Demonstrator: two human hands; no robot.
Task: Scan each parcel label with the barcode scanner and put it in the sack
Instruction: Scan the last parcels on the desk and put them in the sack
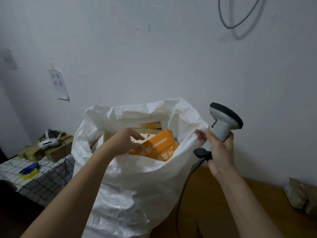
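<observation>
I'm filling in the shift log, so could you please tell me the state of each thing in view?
White sack: open, mouth held wide.
Orange parcel: inside the sack, tilted.
Barcode scanner: upright, off the table.
Left hand: in the sack, fingers on the orange parcel.
Right hand: grips the barcode scanner and pinches the sack's rim.

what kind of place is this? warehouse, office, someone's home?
Probably a small makeshift parcel-sorting corner in a plain room, not a full warehouse. Clues: a white sack holding orange boxes, a corded scanner in the right hand, and a paper sign taped to the wall.
</observation>
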